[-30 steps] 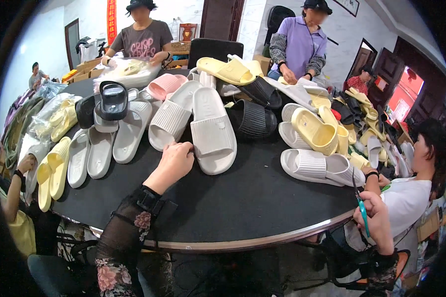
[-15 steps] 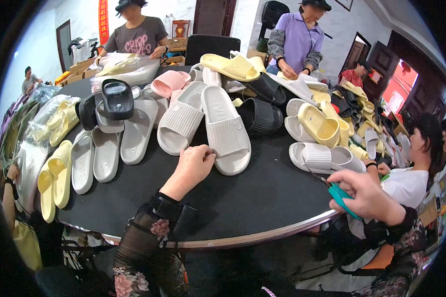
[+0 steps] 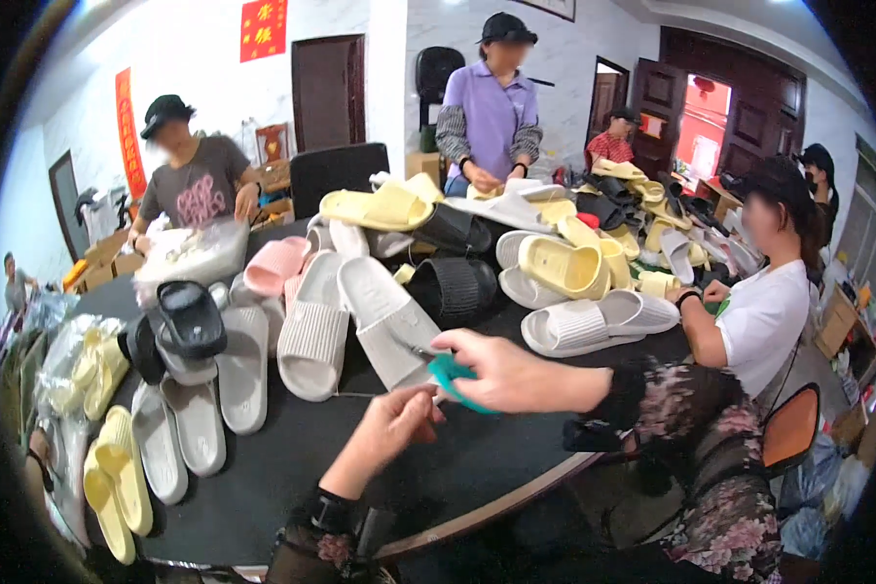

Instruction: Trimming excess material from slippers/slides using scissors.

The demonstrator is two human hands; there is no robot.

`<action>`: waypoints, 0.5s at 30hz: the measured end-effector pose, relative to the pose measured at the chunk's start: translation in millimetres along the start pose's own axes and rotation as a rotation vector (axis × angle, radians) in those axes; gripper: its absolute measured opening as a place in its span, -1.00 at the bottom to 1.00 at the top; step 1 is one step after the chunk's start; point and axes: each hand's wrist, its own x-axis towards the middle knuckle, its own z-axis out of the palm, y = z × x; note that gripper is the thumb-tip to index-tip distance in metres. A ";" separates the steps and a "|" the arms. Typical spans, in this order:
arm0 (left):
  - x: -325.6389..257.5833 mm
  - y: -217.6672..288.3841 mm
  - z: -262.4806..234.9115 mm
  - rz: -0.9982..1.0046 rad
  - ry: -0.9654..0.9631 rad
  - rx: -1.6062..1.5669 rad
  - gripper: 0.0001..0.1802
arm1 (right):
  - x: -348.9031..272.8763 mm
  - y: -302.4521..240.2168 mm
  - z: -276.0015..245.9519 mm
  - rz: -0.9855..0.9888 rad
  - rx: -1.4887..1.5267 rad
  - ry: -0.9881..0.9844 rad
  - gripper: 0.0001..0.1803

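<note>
My right hand [image 3: 535, 372] is closed around thread snips [image 3: 455, 383] with a teal handle. Their metal blades point left, over the front of a light grey slipper [image 3: 378, 304]. Just below that slipper's front end, my left hand [image 3: 382, 438] has its fingertips pinched together. A thin pale thread [image 3: 360, 395] runs from those fingertips leftward to the toe of a second ribbed grey slipper [image 3: 311, 346]. What exactly lies between the pinched fingers is partly hidden. The two slippers lie side by side on the black table [image 3: 292, 487].
Left of the pair lie more grey slippers [image 3: 193, 423], yellow slippers [image 3: 119, 472] and a stacked black slipper [image 3: 193, 316]. A mixed slipper pile [image 3: 555, 263] covers the far and right side. Co-workers sit or stand around the table, one person in white [image 3: 754, 321] close on the right.
My right hand has brought the snips leftward from the table's right edge to beside my left hand. The left hand has drawn toward me, away from the slippers. The view has turned right.
</note>
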 end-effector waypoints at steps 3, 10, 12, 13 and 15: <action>-4.3 -12.9 0.3 -0.061 -0.052 -0.257 -0.51 | 20.1 1.1 21.7 0.054 0.015 -0.035 -0.53; 3.9 -15.5 -1.6 -0.166 0.036 -0.591 -0.61 | 23.6 19.4 38.4 -0.069 -0.134 -0.054 -0.55; 4.5 -18.4 -1.4 -0.212 0.081 -0.553 -0.65 | 20.2 15.9 37.9 -0.064 -0.168 -0.100 -0.54; 5.1 -18.9 -1.3 -0.210 0.126 -0.570 -0.69 | 17.8 15.4 38.7 -0.122 -0.155 -0.086 -0.56; 7.1 -17.2 -0.5 -0.212 0.165 -0.587 -0.72 | 12.4 15.9 40.7 -0.174 -0.142 -0.068 -0.59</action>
